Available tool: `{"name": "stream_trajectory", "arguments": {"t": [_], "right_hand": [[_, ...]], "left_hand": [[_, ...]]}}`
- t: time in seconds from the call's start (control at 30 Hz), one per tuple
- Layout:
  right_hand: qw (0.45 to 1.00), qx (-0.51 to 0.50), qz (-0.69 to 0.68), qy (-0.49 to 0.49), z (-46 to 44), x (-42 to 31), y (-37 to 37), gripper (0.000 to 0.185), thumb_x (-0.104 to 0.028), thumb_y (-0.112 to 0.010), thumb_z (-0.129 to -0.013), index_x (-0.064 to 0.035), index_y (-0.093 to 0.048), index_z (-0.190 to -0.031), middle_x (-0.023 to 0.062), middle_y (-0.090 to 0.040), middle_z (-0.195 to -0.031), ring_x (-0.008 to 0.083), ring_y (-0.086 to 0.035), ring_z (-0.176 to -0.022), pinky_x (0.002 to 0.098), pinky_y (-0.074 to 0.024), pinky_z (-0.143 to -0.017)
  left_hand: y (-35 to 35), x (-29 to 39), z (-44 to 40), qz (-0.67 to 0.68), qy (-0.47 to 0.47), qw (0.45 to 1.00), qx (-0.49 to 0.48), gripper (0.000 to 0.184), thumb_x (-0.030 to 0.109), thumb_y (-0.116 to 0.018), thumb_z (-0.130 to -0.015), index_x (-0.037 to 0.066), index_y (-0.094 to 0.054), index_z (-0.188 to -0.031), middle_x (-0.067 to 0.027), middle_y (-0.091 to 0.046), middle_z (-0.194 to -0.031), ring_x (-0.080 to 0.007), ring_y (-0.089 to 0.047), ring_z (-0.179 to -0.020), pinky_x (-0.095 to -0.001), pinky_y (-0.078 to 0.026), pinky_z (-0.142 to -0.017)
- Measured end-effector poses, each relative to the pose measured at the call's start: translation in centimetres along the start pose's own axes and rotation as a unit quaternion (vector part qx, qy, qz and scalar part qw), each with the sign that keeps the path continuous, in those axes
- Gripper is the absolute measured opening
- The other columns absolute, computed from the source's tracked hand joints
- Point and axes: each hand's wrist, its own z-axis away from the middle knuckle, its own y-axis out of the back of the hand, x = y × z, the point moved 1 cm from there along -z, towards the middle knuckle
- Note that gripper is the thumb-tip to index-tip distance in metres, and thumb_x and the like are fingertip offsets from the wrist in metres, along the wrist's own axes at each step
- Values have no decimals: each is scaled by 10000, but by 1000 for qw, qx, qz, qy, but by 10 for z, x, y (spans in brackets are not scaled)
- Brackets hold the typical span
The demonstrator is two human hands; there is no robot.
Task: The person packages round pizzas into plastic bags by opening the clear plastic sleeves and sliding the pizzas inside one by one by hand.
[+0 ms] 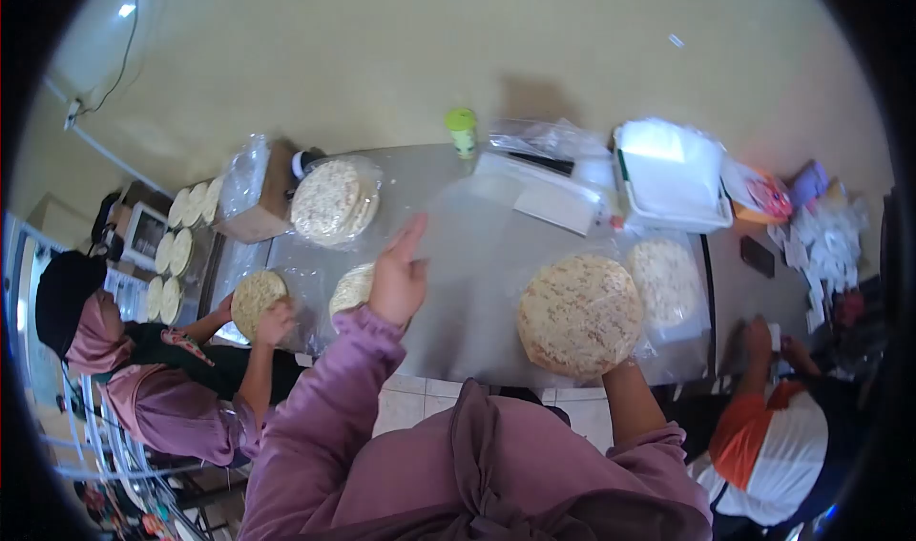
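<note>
My left hand (399, 279) is raised over the table, its fingers stretched out and nothing visible in them. Just left of it, partly hidden behind my wrist, lies a pale round flatbread (349, 291). My right hand is mostly hidden under a large speckled round flatbread (579, 317), which it holds near the table's front edge; only the wrist and forearm show below. Beside that flatbread, to the right, another flatbread (663, 276) rests in clear plastic.
A stack of bagged flatbreads (334, 202) stands at back left by a cardboard box (258, 193). Along the back are a green-lidded cup (461, 133) and a white tub (673, 183). A co-worker at left holds a flatbread (258, 304); another person (778, 446) works at right.
</note>
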Motion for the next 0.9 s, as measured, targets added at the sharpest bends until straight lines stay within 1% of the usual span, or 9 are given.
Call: {"name": "stream_trajectory", "arguments": {"t": [0.07,0.17,0.27,0.4,0.47,0.57,0.8,0.87,0.9], "right_hand": [[1000,-18,20,-10,17,-6,7,543,-432,-319,-920,-89,-325,-1341,132,-402,-1333,289,-426,-1191,443,-398,-968],[998,-34,49,-35,41,-8,17,532,-424,-318,-923,-94,-326,-1340,131,-403,-1332,288,-430,-1188,440,-405,-963],[994,45,39,-96,39,21,29,531,-425,-312,-921,-98,-330,-1339,138,-398,-1334,308,-426,-1188,451,-401,-963],[996,38,-5,-78,42,57,31,539,-431,-316,-917,-95,-330,-1338,143,-398,-1333,313,-426,-1187,456,-400,-962],[996,31,-34,-74,41,77,32,544,-434,-319,-914,-93,-330,-1337,147,-397,-1332,316,-426,-1186,459,-400,-961],[995,18,-74,-64,38,82,33,552,-440,-323,-910,-89,-330,-1337,152,-397,-1331,321,-426,-1186,464,-399,-960],[989,-17,-141,-45,24,76,32,571,-452,-332,-900,-82,-330,-1335,164,-396,-1328,332,-425,-1184,476,-398,-958],[987,-28,-155,-40,21,76,30,577,-455,-334,-897,-80,-330,-1335,168,-395,-1327,335,-425,-1183,479,-398,-957],[987,-29,-153,-39,21,77,27,577,-455,-334,-897,-80,-330,-1335,168,-395,-1327,335,-425,-1183,479,-398,-957]], "left_hand": [[-31,-23,-13,-146,-91,984,-35,642,-152,-387,-681,31,-390,-1296,-211,-377,-1330,-347,-442,-1173,-355,-432,-922],[-62,-27,-20,-191,-140,968,-83,612,-109,-393,-699,44,-390,-1291,-195,-390,-1321,-366,-438,-1150,-366,-377,-968],[-76,-34,-18,-200,-125,961,-141,618,-94,-379,-704,53,-369,-1305,-149,-377,-1346,-347,-441,-1153,-365,-397,-950],[-75,-22,-8,-211,-93,950,-212,628,-97,-380,-703,55,-360,-1312,-128,-356,-1367,-341,-441,-1155,-361,-401,-948],[-70,-23,-2,-207,-124,938,-250,661,-126,-375,-680,55,-366,-1316,-178,-395,-1329,-333,-413,-1197,-346,-389,-968],[-54,-27,8,-219,-173,918,-282,668,-126,-380,-673,63,-373,-1314,-170,-399,-1329,-330,-424,-1190,-348,-393,-966],[-54,-27,53,-249,-184,900,-307,645,-102,-425,-685,74,-386,-1304,-131,-428,-1317,-307,-453,-1166,-346,-400,-964],[-65,-23,64,-262,-245,914,-190,499,-75,-475,-690,52,-500,-1172,-148,-520,-1189,-319,-533,-1049,-359,-468,-846],[-69,-22,70,-260,-246,915,-188,499,-75,-475,-690,52,-500,-1172,-148,-520,-1189,-319,-533,-1049,-359,-468,-846]]}}
